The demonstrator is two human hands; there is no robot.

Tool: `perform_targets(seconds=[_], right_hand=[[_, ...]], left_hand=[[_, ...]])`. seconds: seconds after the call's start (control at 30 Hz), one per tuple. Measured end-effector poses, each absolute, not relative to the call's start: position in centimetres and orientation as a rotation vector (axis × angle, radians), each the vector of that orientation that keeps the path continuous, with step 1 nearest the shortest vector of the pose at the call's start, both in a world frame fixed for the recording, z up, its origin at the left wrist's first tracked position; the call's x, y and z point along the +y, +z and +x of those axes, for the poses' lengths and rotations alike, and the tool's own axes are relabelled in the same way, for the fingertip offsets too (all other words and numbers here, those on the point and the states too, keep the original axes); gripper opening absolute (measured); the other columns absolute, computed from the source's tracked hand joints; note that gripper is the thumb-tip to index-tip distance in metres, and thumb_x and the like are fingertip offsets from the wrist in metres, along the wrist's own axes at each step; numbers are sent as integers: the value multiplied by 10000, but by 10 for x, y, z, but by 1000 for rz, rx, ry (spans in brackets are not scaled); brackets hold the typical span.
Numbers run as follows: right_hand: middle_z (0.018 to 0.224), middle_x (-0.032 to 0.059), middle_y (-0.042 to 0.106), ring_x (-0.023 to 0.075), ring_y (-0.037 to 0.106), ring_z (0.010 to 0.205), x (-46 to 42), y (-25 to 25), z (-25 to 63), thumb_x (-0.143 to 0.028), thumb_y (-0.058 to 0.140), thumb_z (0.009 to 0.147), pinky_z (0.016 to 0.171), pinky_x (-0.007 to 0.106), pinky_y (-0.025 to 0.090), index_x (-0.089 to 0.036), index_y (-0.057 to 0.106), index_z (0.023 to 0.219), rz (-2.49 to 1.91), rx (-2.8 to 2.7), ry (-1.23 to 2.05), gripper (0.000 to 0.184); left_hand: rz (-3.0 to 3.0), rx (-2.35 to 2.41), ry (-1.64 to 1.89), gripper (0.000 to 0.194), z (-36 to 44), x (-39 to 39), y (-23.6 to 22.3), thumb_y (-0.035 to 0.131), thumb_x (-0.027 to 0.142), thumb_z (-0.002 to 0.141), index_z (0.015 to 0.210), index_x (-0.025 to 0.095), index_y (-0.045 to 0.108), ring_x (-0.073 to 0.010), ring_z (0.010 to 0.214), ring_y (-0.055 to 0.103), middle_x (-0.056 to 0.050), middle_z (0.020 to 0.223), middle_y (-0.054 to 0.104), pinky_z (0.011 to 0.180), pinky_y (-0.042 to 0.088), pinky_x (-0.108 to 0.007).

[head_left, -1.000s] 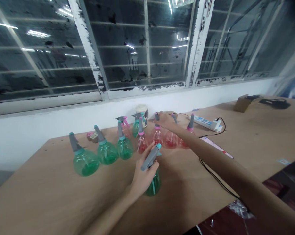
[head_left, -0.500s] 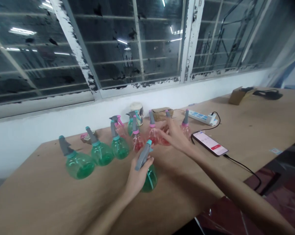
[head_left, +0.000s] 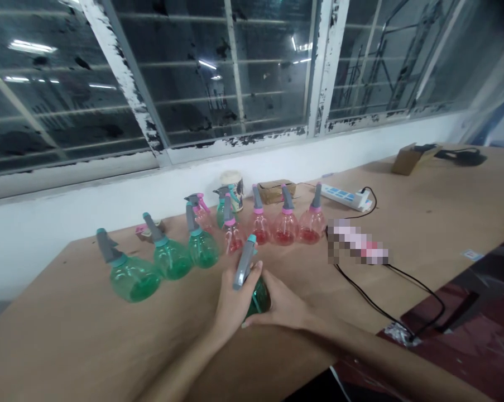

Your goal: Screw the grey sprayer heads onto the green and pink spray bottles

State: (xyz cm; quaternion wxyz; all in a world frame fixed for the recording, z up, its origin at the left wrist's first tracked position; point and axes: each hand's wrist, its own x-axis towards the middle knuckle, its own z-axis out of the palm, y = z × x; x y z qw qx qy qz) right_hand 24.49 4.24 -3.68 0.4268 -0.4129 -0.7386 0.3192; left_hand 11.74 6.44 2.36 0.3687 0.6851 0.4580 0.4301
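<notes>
Near the table's front edge, a green spray bottle [head_left: 260, 297] with a grey and teal trigger head is between my two hands. My left hand [head_left: 231, 301] is wrapped round its neck, just under the head. From the right side, my right hand [head_left: 283, 301] cups the round body, fingers behind it and thumb in front. Behind my hands stand pink spray bottles with red liquid, among them a middle one [head_left: 285, 228] and a right one [head_left: 312, 225]. To the left, several green spray bottles [head_left: 135, 279] form a slanting row.
On the wooden table [head_left: 88, 352], a blurred-out phone [head_left: 356, 243] with black cables lies at the right. Further back are a white power strip [head_left: 346, 198], a brown paper package [head_left: 274, 191], a tub [head_left: 234, 187] and a cardboard box [head_left: 413, 161]. Windows line the wall behind.
My right hand has come back from the pink bottles and closed round the body of the green spray bottle. My left hand has kept its hold on the neck.
</notes>
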Motion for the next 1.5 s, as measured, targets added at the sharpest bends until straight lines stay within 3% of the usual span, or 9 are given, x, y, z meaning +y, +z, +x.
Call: perform_targets(seconds=[0.27, 0.4, 0.53, 0.7, 0.8, 0.87, 1.0, 1.07, 1.5], right_hand=[[1102, 94, 527, 283, 510, 1018, 47, -43, 244, -522, 777, 453, 874, 455, 424, -214, 435, 1176, -1113, -1874, 753, 857], [1155, 94, 499, 283, 485, 1064, 49, -38, 242, -481, 791, 458, 912, 463, 402, -227, 411, 1219, -1083, -1846, 829, 888], [1293, 106, 428, 279, 392, 1203, 57, -22, 254, -409, 800, 478, 1002, 456, 332, -212, 320, 1318, -901, -1930, 1031, 987], [1022, 24, 622, 214, 574, 998, 92, -17, 286, -306, 760, 562, 898, 409, 444, -227, 591, 1049, -737, -1984, 1598, 521], [930, 21, 642, 191, 619, 870, 118, -33, 297, -282, 766, 549, 807, 378, 489, -201, 595, 994, -795, -1784, 1845, 484], [901, 33, 644, 179, 625, 816, 129, -48, 296, -319, 736, 593, 762, 357, 499, -184, 579, 975, -893, -1625, 1751, 434], [796, 23, 633, 163, 611, 745, 134, -74, 283, -377, 609, 728, 725, 335, 488, -170, 554, 838, -1075, -1389, 1127, 241], [791, 23, 632, 170, 606, 751, 131, -81, 278, -363, 580, 755, 735, 342, 478, -167, 557, 824, -1103, -1447, 1006, 209], [779, 20, 636, 182, 606, 747, 132, -87, 281, -364, 580, 771, 738, 345, 471, -183, 573, 851, -1048, -1558, 995, 198]], left_hand=[[1970, 1002, 1039, 397, 109, 67, 35, 578, 276, 764, 1149, 224, 500, -178, 829, 606, -36, 983, 630, 709, 477, -282], [2024, 930, 997, 367, 107, 78, 32, 579, 203, 732, 1096, 227, 534, -194, 913, 599, -46, 1039, 615, 709, 496, -278], [2057, 978, 1047, 276, 106, 84, 27, 572, 210, 731, 1006, 202, 553, -166, 789, 622, -40, 934, 633, 699, 508, -293], [2083, 989, 1044, 126, 108, 77, 32, 560, 201, 719, 842, 176, 555, -122, 625, 610, -11, 770, 640, 586, 502, -242], [2103, 1020, 1063, 61, 109, 74, 35, 558, 206, 720, 769, 174, 541, -109, 560, 585, 8, 680, 621, 556, 491, -234], [2100, 1014, 1057, 58, 109, 75, 36, 554, 210, 729, 774, 176, 541, -111, 577, 586, 1, 706, 629, 576, 496, -243], [2092, 954, 1054, 175, 108, 79, 35, 538, 204, 750, 923, 186, 557, -138, 699, 604, -22, 817, 636, 688, 497, -282], [2081, 912, 1055, 254, 107, 80, 32, 532, 193, 756, 1010, 186, 535, -146, 751, 604, -20, 816, 619, 725, 487, -283], [2027, 953, 1055, 397, 107, 77, 22, 489, 96, 702, 1084, 201, 514, -102, 593, 558, -10, 818, 611, 544, 451, -220]])
